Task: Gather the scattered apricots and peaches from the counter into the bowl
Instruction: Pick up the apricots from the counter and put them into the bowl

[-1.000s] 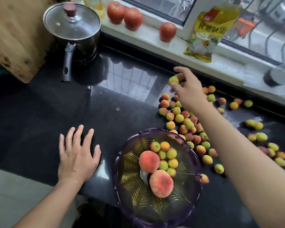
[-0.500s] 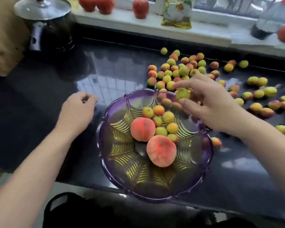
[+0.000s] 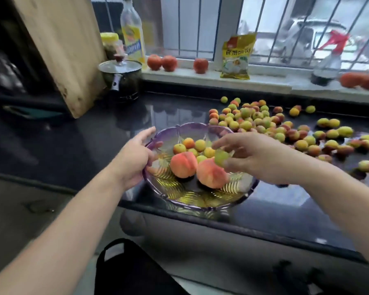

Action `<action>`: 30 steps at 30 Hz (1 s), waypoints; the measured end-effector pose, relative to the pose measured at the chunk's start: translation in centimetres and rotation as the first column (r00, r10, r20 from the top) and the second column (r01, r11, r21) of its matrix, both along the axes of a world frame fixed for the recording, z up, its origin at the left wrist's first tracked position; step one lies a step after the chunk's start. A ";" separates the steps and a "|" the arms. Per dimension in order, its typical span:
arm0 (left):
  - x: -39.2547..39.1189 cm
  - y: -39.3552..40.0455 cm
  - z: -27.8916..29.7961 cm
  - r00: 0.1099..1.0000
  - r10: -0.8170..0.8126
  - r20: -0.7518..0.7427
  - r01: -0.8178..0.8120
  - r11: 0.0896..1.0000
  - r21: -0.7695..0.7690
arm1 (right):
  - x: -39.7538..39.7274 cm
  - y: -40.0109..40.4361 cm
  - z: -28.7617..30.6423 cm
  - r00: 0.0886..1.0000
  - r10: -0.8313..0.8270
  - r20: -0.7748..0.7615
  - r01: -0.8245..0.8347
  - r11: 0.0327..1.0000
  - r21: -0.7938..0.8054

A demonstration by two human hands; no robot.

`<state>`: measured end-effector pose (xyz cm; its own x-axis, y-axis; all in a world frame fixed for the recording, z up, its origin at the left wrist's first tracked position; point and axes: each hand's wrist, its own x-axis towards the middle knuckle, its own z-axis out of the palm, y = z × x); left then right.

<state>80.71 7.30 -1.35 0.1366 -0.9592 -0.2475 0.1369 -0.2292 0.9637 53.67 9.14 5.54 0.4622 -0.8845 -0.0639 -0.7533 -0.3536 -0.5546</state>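
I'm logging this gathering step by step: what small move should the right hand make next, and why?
Probably let go: the right hand pinches a greenish apricot directly over the purple bowl, above the two peaches, while the left hand steadies the rim.

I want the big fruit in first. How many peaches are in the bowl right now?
2. One peach lies left of centre in the purple bowl; the other peach lies touching it on the right, below the right hand. Apricots or the hand may hide more.
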 end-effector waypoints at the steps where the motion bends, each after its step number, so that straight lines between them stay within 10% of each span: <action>1: 0.6 1.4 0.1 0.995 0.095 0.004 -0.095 0.995 -0.006 | 0.8 0.6 0.0 1.000 -0.016 -0.009 0.015 1.000 -0.010; 6: -0.6 7.3 -0.2 0.905 0.422 -0.056 -0.424 0.906 -0.026 | 7.3 2.3 -1.9 0.986 -0.059 -0.154 0.043 0.994 -0.102; 30: 3.4 0.9 -1.3 0.912 0.151 -0.382 -0.145 0.988 0.044 | 10.6 1.1 -3.6 0.861 -0.077 -0.503 -0.019 0.983 -0.182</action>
<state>84.13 8.23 -2.63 0.1687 -0.9312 -0.3230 0.5285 -0.1911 0.8271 64.23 10.26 1.92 0.3820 -0.9157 -0.1251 -0.9239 -0.3819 -0.0257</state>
